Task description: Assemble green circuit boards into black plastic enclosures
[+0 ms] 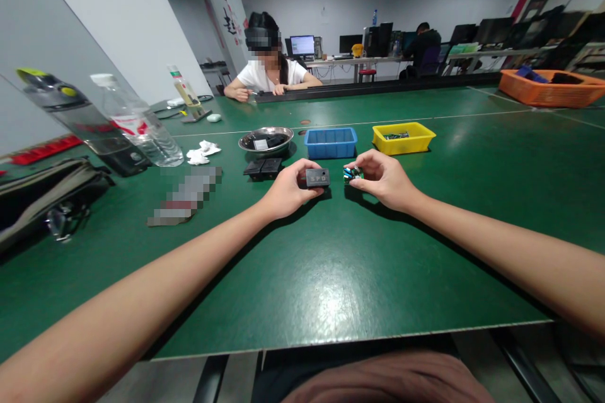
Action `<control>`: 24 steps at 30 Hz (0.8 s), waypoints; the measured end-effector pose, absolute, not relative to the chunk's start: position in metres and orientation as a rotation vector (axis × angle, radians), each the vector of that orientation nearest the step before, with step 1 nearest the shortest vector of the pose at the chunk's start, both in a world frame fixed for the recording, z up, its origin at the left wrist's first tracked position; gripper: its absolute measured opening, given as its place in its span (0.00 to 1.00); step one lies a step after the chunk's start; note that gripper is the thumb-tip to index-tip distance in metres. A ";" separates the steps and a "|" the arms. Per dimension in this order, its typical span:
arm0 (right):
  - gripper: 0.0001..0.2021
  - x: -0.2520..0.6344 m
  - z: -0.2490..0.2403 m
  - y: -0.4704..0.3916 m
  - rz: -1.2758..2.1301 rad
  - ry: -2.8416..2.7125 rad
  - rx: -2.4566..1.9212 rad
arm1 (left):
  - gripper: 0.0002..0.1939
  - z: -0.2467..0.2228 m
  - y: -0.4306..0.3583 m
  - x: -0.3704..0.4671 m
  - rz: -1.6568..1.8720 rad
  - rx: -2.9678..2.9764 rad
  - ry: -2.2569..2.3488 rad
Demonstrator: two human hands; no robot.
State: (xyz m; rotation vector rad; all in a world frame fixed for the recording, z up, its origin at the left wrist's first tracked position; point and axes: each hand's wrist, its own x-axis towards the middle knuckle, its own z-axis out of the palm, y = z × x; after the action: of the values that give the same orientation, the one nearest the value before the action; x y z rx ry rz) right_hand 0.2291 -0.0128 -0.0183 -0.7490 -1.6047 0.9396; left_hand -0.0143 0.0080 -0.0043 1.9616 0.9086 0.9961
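My left hand (293, 190) grips a small black plastic case marked "SPD" (317, 177), held between thumb and fingers just above the green table. A short gap to its right, my right hand (385, 181) pinches a small green circuit board with blue and dark components (352, 175). The case and the board are apart. Behind my left hand sit several black plastic cases (263, 168). Beyond them stands a round metal bowl (246, 140) with black parts and a pale piece inside. A blue bin (330, 150) and a yellow bin (405, 146) holding small metal parts stand behind my hands.
On the left are a sports bottle (80, 113), a clear water bottle (142, 126), crumpled tissue (203, 152) and an unzipped dark pouch (42, 192). An orange basket (551, 96) stands far right. Across the table sits a person wearing a headset (269, 75). The table's front edge (350, 339) is near my lap.
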 end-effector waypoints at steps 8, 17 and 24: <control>0.15 0.229 -0.018 -0.014 0.916 -1.629 -0.768 | 0.22 -0.004 0.008 -0.014 1.004 1.954 0.902; 0.11 0.230 -0.016 -0.018 0.702 -1.804 -0.864 | 0.23 -0.006 0.008 -0.014 1.008 1.940 0.923; 0.11 0.232 -0.010 -0.022 0.495 -2.005 -0.913 | 0.23 -0.005 0.007 -0.014 1.003 1.944 0.914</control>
State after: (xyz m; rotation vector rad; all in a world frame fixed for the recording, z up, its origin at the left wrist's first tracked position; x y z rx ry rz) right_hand 0.2322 -0.0219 -0.0105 -0.9134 -2.0045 0.4953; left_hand -0.0143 0.0066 -0.0053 1.9443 0.9136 1.0034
